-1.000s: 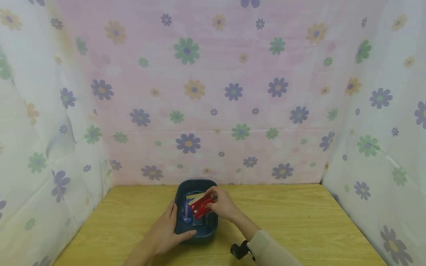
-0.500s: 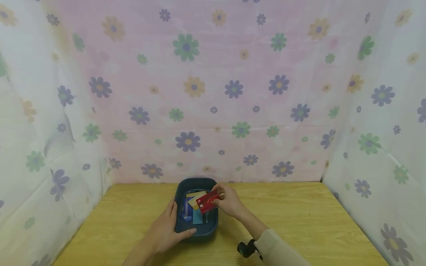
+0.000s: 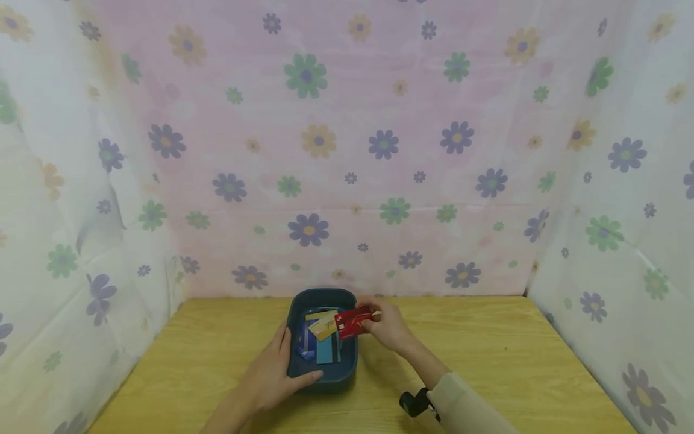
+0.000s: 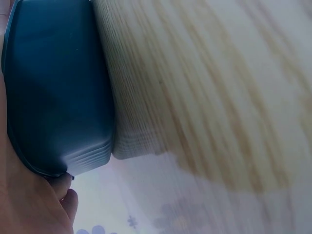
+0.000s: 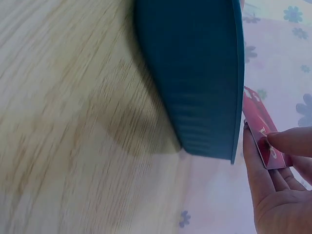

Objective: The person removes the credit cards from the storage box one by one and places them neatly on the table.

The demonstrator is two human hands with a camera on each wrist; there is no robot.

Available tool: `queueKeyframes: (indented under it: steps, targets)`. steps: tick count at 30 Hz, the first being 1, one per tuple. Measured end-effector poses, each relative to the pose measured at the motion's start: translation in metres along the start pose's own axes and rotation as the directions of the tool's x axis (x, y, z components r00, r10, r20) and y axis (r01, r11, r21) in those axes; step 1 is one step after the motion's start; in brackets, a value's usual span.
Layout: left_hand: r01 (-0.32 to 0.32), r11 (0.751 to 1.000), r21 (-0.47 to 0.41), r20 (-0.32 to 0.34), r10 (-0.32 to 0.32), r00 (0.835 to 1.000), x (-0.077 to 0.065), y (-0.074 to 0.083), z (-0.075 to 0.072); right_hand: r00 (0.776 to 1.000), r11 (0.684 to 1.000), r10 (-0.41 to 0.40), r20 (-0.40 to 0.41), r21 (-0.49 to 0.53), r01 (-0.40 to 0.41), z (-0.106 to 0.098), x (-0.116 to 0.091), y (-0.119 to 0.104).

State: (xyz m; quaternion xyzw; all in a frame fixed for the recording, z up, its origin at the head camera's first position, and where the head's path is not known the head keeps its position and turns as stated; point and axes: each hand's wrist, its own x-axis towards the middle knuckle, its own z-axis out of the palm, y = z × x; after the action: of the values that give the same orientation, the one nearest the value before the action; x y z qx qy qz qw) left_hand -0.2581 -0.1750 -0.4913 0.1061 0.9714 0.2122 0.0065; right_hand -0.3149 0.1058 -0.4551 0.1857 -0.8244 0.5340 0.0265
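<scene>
1. Box (image 3: 325, 299), dark teal and open-topped, stands on the wooden table (image 3: 461, 349); everything below is placed by it.
2. Left hand (image 3: 265, 374): at the box's near-left corner, fingers against its left wall and thumb over its near rim. It grips the corner in a wide spread, probably to keep the box from sliding while the other hand works.
3. Right hand (image 3: 387, 325): just beyond the box's right rim, thumb and fingers closed in a pinch on the red card (image 3: 347, 324). They take one end only, which seems to leave the printed face readable from above.
4. The red card itself reaches across the box's right rim, its free end above the interior. The right wrist view suggests it is raised clear of that rim.
5. Inside the box, a gold card (image 3: 323, 327), a light blue card (image 3: 323, 351) and some dark blue cards (image 3: 306, 345) overlap loosely; the walls presumably keep them together. How many lie beneath is hidden.
6. Behind the box hangs a flowered cloth (image 3: 347, 120), perhaps as a plain screen around the work.
</scene>
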Motion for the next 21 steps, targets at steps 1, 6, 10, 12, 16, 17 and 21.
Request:
queueKeyframes:
  steps: [1, 6, 10, 12, 16, 17, 21]
  targets:
    - [-0.001, 1.0, -0.001, 0.0, 0.001, 1.0, 0.0, 0.0, 0.001, 1.0, 1.0, -0.004, -0.001, -0.004, 0.004, -0.001, 0.0, 0.002]
    - [0.006, 1.0, -0.009, 0.01, -0.005, 1.0, -0.003, -0.001, 0.003, 1.0, 1.0, 0.009, 0.007, 0.013, -0.01, -0.006, -0.003, 0.01]
    - [0.0, 1.0, -0.017, 0.003, 0.0, 1.0, -0.003, 0.0, 0.001, 0.999, 0.998, 0.052, -0.007, 0.032, -0.052, -0.01, -0.004, 0.013]
    - [-0.006, 1.0, -0.018, -0.005, 0.006, 1.0, -0.003, 0.001, 0.0, 0.998, 0.998, 0.055, -0.021, 0.024, -0.054, -0.012, -0.004, 0.013]
    - [-0.013, 1.0, -0.014, -0.012, 0.013, 1.0, -0.002, 0.001, -0.002, 0.997, 0.997, 0.07, -0.034, 0.033, -0.069, -0.017, -0.005, 0.01]
    - [-0.013, 1.0, -0.014, -0.01, 0.013, 1.0, -0.002, 0.001, -0.002, 0.997, 0.996, 0.073, -0.034, 0.045, -0.072, -0.018, -0.006, 0.01]
    - [-0.009, 1.0, -0.012, -0.004, 0.009, 1.0, -0.001, 0.001, -0.002, 0.995, 0.991, 0.096, -0.035, 0.095, -0.092, -0.022, -0.007, 0.009]
